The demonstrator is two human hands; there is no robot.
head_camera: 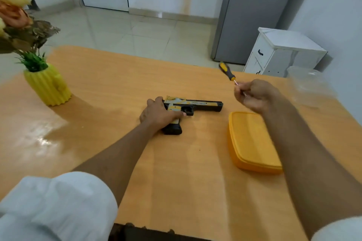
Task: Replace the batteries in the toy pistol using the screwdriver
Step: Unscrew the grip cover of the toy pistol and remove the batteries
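A black and yellow toy pistol (197, 104) lies on its side in the middle of the orange table (117, 84), barrel pointing right. My left hand (158, 114) grips its handle near the trigger. My right hand (254, 95) is raised to the right of the barrel and pinches the metal shaft of a screwdriver (228, 71). The tool's black and yellow handle points away toward the table's far edge. No batteries show.
A closed yellow lidded box (252, 143) lies on the table under my right forearm. A clear plastic container (307, 84) stands at the right edge. A yellow ribbed vase (48, 86) with flowers stands at the left. A white drawer unit (282, 53) sits beyond the table.
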